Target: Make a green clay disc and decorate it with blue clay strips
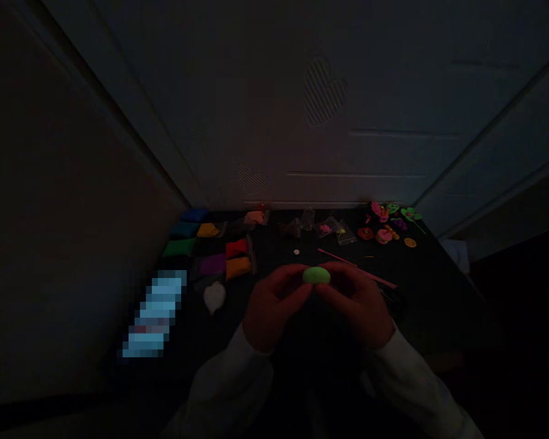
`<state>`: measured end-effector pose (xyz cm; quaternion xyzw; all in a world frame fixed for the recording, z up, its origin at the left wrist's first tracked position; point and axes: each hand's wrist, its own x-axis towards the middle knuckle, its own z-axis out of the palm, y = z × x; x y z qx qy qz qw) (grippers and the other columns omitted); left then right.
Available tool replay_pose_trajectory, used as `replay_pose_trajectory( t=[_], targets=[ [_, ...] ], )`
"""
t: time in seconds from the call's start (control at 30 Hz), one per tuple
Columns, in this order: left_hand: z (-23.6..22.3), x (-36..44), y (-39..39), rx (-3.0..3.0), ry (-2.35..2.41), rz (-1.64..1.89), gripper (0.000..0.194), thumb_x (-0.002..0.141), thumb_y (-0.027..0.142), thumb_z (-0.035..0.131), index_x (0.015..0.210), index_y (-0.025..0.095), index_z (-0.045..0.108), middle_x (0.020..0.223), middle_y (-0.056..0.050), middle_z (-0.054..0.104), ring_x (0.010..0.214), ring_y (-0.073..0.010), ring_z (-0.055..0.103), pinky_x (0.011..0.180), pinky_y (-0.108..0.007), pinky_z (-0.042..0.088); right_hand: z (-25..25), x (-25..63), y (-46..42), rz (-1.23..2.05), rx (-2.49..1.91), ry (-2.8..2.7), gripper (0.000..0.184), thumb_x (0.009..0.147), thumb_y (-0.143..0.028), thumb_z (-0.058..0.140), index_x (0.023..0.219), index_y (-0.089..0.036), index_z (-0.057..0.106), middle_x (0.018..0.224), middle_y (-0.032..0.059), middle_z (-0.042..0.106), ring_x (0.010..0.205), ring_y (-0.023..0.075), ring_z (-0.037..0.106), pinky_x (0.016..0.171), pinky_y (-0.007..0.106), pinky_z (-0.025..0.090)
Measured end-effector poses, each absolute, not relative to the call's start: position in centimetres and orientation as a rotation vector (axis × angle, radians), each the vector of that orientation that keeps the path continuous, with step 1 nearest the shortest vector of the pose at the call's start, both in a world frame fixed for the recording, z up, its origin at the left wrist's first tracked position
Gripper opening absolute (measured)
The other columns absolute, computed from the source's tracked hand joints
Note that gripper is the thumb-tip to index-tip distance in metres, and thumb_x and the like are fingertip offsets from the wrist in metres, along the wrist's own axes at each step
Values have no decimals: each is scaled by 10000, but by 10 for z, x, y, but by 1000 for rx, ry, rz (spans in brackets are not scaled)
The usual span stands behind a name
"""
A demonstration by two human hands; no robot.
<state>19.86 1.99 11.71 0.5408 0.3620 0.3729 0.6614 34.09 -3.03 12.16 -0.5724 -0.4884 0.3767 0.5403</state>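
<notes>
Between both hands, above the dark table [293,317], is a light green oval lump of modelling clay [316,276]. My left hand [274,302] pinches its left side with thumb and fingers. From the right, my right hand [359,299] grips the other side in the same way. The thumbs lie along the lump's lower edge, and the fingertips behind it are partly hidden. A pink stick tool [333,256] and a pink flat strip [382,279] lie just past my right hand. A small white piece [296,252] sits beyond the lump.
Bags of coloured clay, such as purple [211,264], green [179,247] and white [215,297], spread over the left side. A lit, pixelated screen [155,314] lies at the near left. Small colourful clay figures [384,235] stand at the back right, before a pale wall [274,122].
</notes>
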Motion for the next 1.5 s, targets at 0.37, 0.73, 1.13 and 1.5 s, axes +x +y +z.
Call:
replay_pose_trajectory(
  t=[0.37,0.73,1.13,1.5],
  targets=[
    [121,199,26,1528,941,833,206,723,307,594,897,208,641,929,-17,649,849,-164,598,788,-265,460,119,343,-25,857,-1349,-1236,234,699,-318,624,913,-225,619,922,34,634,853,178,578,777,333,453],
    [112,203,26,1378,872,884,277,688,288,633,947,188,618,926,-24,665,845,-161,615,764,-250,479,114,342,-22,846,-1402,-1184,191,728,-334,592,873,-214,624,787,21,592,805,168,564,757,321,439],
    [114,204,24,1481,921,764,247,699,300,617,920,192,638,896,-12,679,822,-163,628,753,-237,483,115,342,-21,839,-1329,-1156,162,707,-304,617,849,-234,649,878,20,596,823,148,550,722,273,433],
    [114,207,23,1391,965,795,225,696,312,620,884,193,650,846,-4,689,771,-148,634,700,-212,485,108,338,-17,967,-1245,-992,115,703,-302,620,763,-208,650,771,0,583,730,122,556,673,250,435]
  ],
)
